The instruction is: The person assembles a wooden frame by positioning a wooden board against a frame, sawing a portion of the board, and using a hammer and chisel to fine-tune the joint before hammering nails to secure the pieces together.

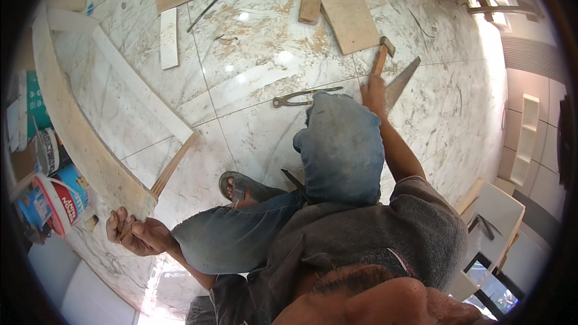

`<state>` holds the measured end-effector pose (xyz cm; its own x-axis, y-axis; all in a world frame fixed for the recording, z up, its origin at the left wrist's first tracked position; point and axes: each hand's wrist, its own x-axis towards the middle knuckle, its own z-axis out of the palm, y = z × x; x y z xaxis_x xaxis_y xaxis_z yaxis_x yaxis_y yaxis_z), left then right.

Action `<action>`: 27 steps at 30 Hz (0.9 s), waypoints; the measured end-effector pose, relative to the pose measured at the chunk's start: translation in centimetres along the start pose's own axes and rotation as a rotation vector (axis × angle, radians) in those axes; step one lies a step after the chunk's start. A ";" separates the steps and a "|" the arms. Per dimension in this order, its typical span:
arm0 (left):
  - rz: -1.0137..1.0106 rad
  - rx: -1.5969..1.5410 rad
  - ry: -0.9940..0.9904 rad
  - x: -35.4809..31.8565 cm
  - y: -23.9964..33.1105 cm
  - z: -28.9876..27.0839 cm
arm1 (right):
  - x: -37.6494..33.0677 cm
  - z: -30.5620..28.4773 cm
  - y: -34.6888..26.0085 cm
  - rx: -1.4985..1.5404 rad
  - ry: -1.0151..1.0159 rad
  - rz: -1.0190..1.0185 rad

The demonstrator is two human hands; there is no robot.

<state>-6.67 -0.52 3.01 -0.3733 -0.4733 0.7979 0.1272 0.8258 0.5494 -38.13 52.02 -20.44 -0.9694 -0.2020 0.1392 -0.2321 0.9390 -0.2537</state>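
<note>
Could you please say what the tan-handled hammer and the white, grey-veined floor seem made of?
Tan-handled hammer: handle probably plain wood, by its warm colour; head likely dull metal, dark and blocky. White, grey-veined floor: glossy tiles, given bright reflections; marble or ceramic, I cannot tell.

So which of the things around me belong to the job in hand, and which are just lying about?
In the job, apparently:
hammer, gripped in your right hand
wooden frame, its near end at your left hand

Probably just lying about:
handsaw, its handle hidden
pincers
dark rod
white strip
broad flat board
red-and-blue bucket, far left
</note>
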 end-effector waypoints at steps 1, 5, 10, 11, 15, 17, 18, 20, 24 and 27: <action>-0.032 -0.004 0.021 -0.1 -0.3 -0.2 | 1.1 1.0 1.8 -0.144 -0.012 0.006; -0.159 0.143 -0.009 -0.6 -1.3 -0.6 | 2.4 2.1 7.0 -0.304 -0.200 0.140; -0.273 -0.113 -0.045 2.5 0.9 2.0 | 5.1 1.8 10.5 -0.094 -0.225 0.317; -0.321 -0.170 -0.030 1.9 1.4 1.2 | 5.8 1.8 9.7 0.017 -0.211 0.355; -0.283 -0.198 -0.033 0.9 2.0 0.4 | 7.9 -1.8 4.7 0.700 -0.026 0.522; -0.289 -0.211 -0.035 0.5 2.3 0.5 | 6.3 -7.0 -5.7 0.826 0.064 0.419; -0.295 -0.190 -0.040 0.4 2.6 0.1 | 7.1 -9.3 -9.1 0.838 0.001 0.335; -0.282 -0.191 -0.041 0.7 2.3 0.4 | 9.2 -13.6 -13.8 0.858 -0.114 0.162; -0.257 -0.225 -0.065 1.4 1.8 1.3 | 13.6 -17.7 -20.3 0.649 0.216 -0.245; -0.265 -0.233 -0.086 1.4 1.5 1.0 | 13.8 -23.2 -28.2 0.781 -0.221 -0.629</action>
<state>-7.87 0.37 4.69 -0.4962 -0.6258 0.6019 0.2183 0.5810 0.7841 -43.16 29.22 10.79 -0.6294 -0.7156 0.3028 -0.6137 0.2187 -0.7587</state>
